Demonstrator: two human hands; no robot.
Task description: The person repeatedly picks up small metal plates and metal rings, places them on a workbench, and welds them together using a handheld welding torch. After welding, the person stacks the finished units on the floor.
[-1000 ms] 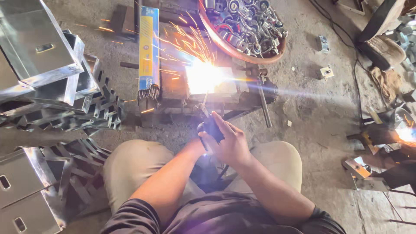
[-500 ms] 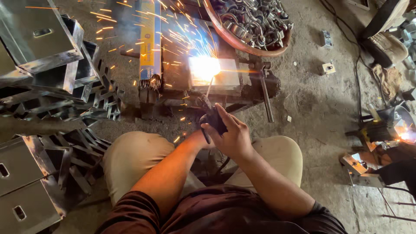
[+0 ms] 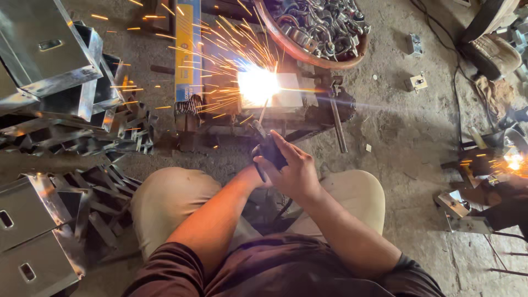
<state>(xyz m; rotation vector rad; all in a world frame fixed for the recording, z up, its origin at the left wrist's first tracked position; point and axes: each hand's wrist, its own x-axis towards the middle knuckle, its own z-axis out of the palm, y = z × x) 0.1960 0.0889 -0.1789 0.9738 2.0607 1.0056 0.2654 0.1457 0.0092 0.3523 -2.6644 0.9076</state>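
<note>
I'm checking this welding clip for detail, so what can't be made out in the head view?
- Weld spot on the grey metal plate: washed out by white arc glare.
- Left hand: mostly hidden behind the right hand.
- Black electrode holder: largely covered by both hands.
- Shiny sheet-metal boxes: cut off by the left edge.

Only 1 view exists: a head-worn camera looking steeply down and forward over the person's own knees, close to the right hand, with the floor filling the frame's upper part.
</note>
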